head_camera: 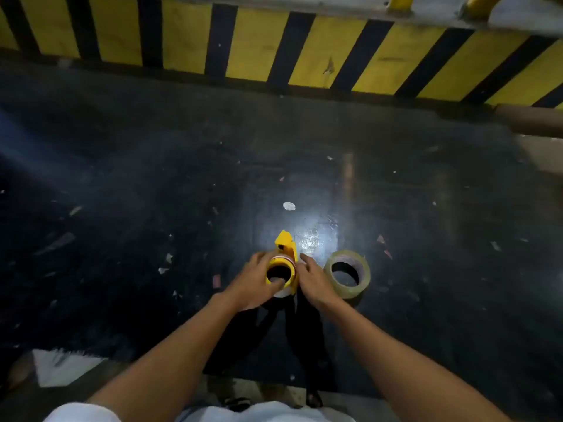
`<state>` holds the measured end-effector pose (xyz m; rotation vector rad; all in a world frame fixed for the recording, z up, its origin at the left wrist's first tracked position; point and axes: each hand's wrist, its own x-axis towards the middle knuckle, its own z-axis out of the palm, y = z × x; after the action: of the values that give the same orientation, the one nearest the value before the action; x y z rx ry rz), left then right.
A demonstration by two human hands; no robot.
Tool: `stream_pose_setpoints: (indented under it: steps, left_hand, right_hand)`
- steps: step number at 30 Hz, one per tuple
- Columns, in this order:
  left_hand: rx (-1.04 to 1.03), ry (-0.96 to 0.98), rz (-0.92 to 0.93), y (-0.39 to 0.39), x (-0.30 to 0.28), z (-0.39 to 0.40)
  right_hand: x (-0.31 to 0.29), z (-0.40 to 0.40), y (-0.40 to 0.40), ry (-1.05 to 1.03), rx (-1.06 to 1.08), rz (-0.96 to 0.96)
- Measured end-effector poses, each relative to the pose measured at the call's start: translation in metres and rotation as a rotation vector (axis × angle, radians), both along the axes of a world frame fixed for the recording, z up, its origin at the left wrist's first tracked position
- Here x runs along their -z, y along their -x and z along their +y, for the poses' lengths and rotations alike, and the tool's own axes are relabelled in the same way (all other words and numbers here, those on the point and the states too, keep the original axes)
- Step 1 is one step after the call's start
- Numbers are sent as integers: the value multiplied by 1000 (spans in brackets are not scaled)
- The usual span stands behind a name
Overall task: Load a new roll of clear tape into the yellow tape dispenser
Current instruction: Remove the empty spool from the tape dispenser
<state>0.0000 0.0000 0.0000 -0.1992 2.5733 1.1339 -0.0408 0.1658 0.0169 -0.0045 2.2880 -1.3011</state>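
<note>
The yellow tape dispenser (285, 256) lies on the dark floor in the middle of the view, its round hub facing up and its pointed end away from me. A thin, nearly spent core sits around the hub. My left hand (256, 284) grips the dispenser's left side, thumb at the hub's lower rim. My right hand (315, 281) rests against its right side, fingers curled; whether it grips is unclear. A full roll of clear tape (347, 274) lies flat on the floor just right of my right hand, untouched.
A yellow-and-black striped barrier (274, 47) runs across the far side. A brown cardboard tube (530, 120) lies at the right edge. Small paper scraps litter the floor (152, 178). A white sheet (61, 367) lies at the lower left near my knees.
</note>
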Motion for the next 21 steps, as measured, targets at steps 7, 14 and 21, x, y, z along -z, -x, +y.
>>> stream_pose_setpoints:
  steps: [7, 14, 21]
  left_hand:
    - [-43, -2, 29, -5, 11, 12]
    - [-3, -145, 156, -23, -3, 12]
    - [47, -159, 200, -34, -22, 8]
  right_hand:
    - [14, -6, -6, 147, 144, -107]
    - [14, 16, -18, 424, 249, -303]
    - [3, 36, -25, 541, 212, -363]
